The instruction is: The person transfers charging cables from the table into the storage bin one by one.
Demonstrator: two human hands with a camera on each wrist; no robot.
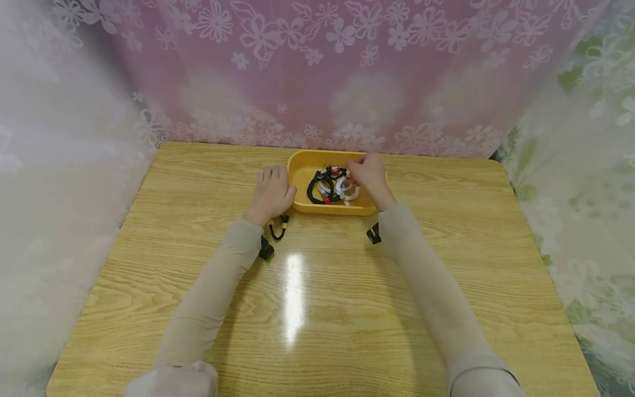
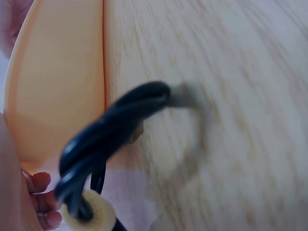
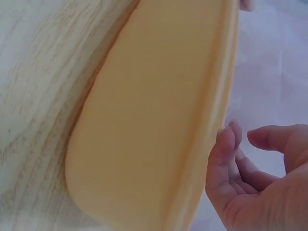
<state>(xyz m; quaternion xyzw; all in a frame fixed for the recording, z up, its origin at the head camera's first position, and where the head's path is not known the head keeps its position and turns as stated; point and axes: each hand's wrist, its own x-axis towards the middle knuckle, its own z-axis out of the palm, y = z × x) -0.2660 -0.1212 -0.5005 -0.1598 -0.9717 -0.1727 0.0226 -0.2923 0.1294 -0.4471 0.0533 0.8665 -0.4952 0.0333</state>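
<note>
A yellow plastic tray (image 1: 329, 209) holds coiled cables: a black coil (image 1: 310, 194) at its middle and white cable (image 1: 354, 195) to the right. My left hand (image 1: 273, 190) is at the tray's left end, with fingers extended and thumb close to the rim. Below that hand a small black cable bundle (image 1: 278, 237) with yellow ties sits on the table; it looms large as twisted black cable (image 2: 110, 125) in the left wrist view. Over the tray's right end reaches my right hand (image 1: 371, 175). In the right wrist view its fingers bend loosely, with a gap between thumb and fingertips.
The wooden table (image 1: 317, 309) runs back to a pink floral curtain (image 1: 307, 82). Pale patterned curtains hang at both sides. Black wrist devices show under the left sleeve (image 1: 267, 249) and beside the right sleeve (image 1: 402, 226).
</note>
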